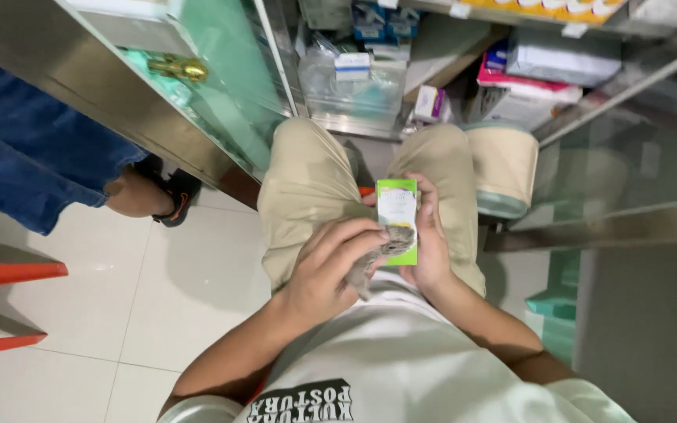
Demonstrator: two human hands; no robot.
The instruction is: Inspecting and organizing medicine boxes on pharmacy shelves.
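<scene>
A white tiled floor [119, 298] is stretching beside a glass display cabinet [221, 102] stocked with boxes. Just in front of that cabinet, the right hand [432, 251] is clasping a green-and-white box [397, 215] over the lap, while the left hand [331, 270] is pressing a grey cloth [374, 258] against its lower end, fingers closed on the cloth.

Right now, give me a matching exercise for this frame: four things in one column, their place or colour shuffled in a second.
1. small box
2. grey cloth
3. orange stool
4. round padded seat

a. far left, on the white tiles
b. pinched in the left hand
c. green and white, in the right hand
d. beige, beside the right knee

Pairs: 1-c, 2-b, 3-a, 4-d
</scene>
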